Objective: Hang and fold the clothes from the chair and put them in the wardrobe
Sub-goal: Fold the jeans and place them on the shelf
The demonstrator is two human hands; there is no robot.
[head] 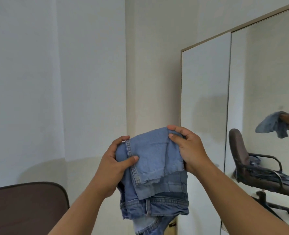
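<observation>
I have the jeans (153,168) up at chest height, folded into a bundle whose long axis hangs downward, waistband low. My left hand (116,163) pinches the seam edge; my right hand (187,150) grips the upper fold. The wardrobe (204,102) stands just past them to the right, so my right hand is nearer. Its doors look closed. The chair (21,207) is cut off lower left.

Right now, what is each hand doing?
Left hand: closed, holding the folded jeans.
Right hand: closed, pinching the jeans' top edge.
</observation>
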